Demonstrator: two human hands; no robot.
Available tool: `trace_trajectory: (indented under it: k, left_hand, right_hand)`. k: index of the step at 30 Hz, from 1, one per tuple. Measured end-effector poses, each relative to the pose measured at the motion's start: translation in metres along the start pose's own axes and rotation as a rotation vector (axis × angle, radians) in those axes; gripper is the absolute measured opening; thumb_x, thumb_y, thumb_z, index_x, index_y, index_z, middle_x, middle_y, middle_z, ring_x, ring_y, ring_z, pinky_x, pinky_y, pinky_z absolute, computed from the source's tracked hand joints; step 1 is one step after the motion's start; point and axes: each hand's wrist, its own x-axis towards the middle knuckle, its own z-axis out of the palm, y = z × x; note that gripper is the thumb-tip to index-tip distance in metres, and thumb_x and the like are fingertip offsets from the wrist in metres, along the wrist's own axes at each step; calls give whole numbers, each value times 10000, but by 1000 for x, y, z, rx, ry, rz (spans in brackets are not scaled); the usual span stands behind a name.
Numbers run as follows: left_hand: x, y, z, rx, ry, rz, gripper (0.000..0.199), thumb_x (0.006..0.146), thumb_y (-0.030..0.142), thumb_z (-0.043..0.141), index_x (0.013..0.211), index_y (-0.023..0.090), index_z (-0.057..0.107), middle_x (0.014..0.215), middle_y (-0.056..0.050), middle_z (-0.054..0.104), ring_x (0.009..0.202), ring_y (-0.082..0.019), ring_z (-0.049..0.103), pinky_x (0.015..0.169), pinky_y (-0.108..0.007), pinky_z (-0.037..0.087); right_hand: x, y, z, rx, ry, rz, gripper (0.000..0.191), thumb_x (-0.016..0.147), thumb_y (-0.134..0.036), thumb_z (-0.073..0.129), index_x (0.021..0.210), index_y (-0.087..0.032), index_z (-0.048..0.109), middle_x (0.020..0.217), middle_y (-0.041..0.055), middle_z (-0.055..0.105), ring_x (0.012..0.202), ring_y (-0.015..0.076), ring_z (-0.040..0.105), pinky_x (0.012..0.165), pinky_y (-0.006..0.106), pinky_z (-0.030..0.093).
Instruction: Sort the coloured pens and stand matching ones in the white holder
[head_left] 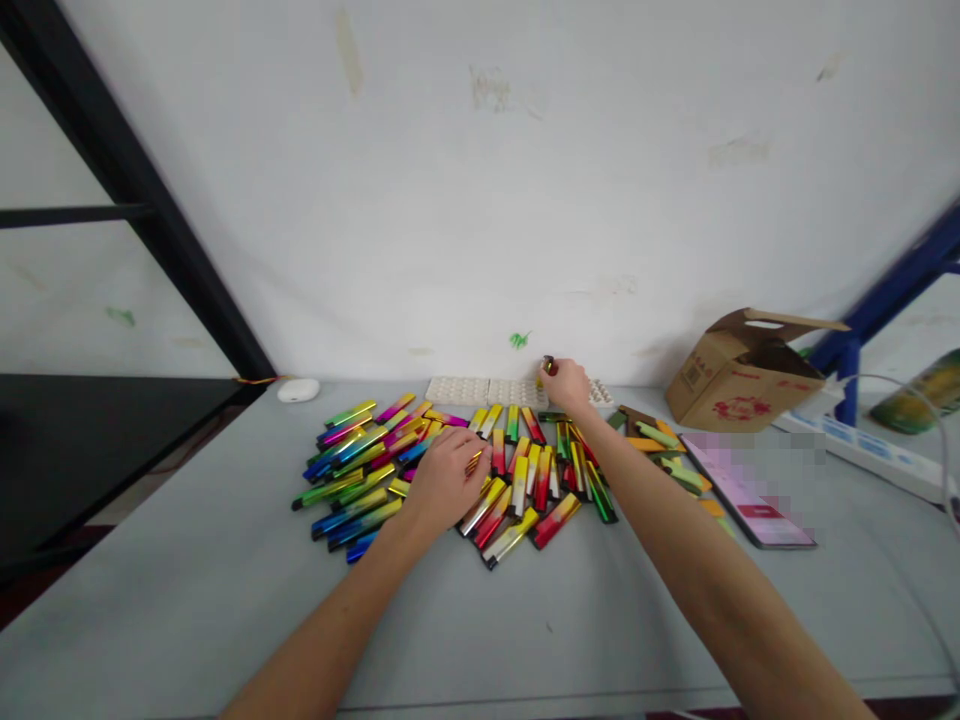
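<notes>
Your forearms lie nearest, over the table. Shiny coloured sticks are spread across its middle. Your left hand curls around some golden sticks; your right hand pinches one dark-and-gold stick above white trays at the back edge. Near the right edge stands an opened carton.

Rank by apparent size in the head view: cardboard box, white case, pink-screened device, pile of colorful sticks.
1. Pile of colorful sticks
2. Cardboard box
3. Pink-screened device
4. White case
</notes>
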Motion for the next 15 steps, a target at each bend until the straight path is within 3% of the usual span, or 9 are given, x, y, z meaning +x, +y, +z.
trace_trajectory:
  k: [15]
  left_hand:
    - [-1, -5, 1, -3, 17, -13, 226, 928, 216, 455, 806, 165, 639, 850, -67, 648, 867, -203, 579, 833, -367, 471]
  right_hand:
    - [0, 3, -8, -74, -55, -56, 328, 888, -325, 464, 1070, -129, 654, 1081, 191, 681, 1019, 285, 638, 815, 333, 456]
